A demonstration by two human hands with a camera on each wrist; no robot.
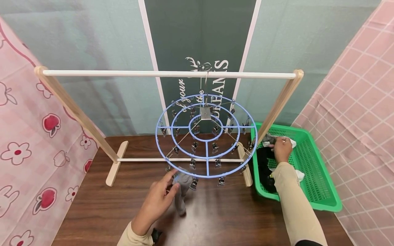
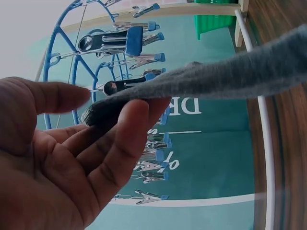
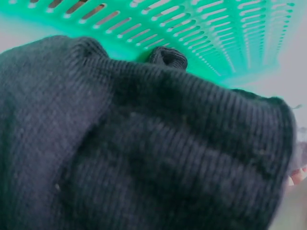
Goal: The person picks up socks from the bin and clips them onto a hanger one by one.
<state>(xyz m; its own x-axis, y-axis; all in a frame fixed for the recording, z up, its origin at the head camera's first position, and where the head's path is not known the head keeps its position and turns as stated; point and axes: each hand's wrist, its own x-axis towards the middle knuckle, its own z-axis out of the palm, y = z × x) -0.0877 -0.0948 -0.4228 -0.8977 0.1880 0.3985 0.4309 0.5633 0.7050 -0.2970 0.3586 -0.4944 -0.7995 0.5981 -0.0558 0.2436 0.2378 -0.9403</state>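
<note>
A grey sock hangs at the near side of a round blue clip hanger, its cuff beside a metal clip. My left hand is at that cuff, thumb apart from the loosely bent fingers; in the left wrist view the sock lies across the fingertips. My right hand is inside the green basket, fingers curled at a grey sock beside white cloth. Dark ribbed fabric fills the right wrist view and hides most of that hand.
The hanger hooks over the white top bar of a wooden-legged rack. Black socks and white cloth lie in the basket, which stands by the rack's right leg. Patterned cloths surround the brown table.
</note>
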